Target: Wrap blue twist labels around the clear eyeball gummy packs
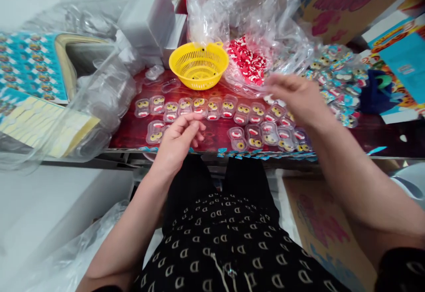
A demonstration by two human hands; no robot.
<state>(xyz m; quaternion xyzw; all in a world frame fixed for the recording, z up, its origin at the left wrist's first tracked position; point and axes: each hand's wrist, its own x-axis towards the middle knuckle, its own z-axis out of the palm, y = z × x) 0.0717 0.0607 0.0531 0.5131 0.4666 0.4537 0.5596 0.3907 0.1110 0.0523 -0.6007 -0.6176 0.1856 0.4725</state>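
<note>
Two rows of small clear plastic blister shells (256, 113), with yellow eyes and red-and-white mouth pieces in them, lie on the dark red table. Among the left shells hovers my left hand (182, 139), its fingers curled and thumb against them; whatever they may hold is hidden. A shell (155, 132) lies just left of it, partly covered by the hand. My right hand (294, 95), smeared by motion, reaches over the right end of the rows. Its fingertips are close to a clear bag of red-and-white mouth pieces (247, 61).
A yellow plastic basket (199, 68) stands behind the rows. Filled blister packs (341, 79) are heaped at the right, beside a blue printed box (403, 61). Printed card sheets (29, 66) and clear plastic bags crowd the left. A cardboard box (338, 8) stands behind.
</note>
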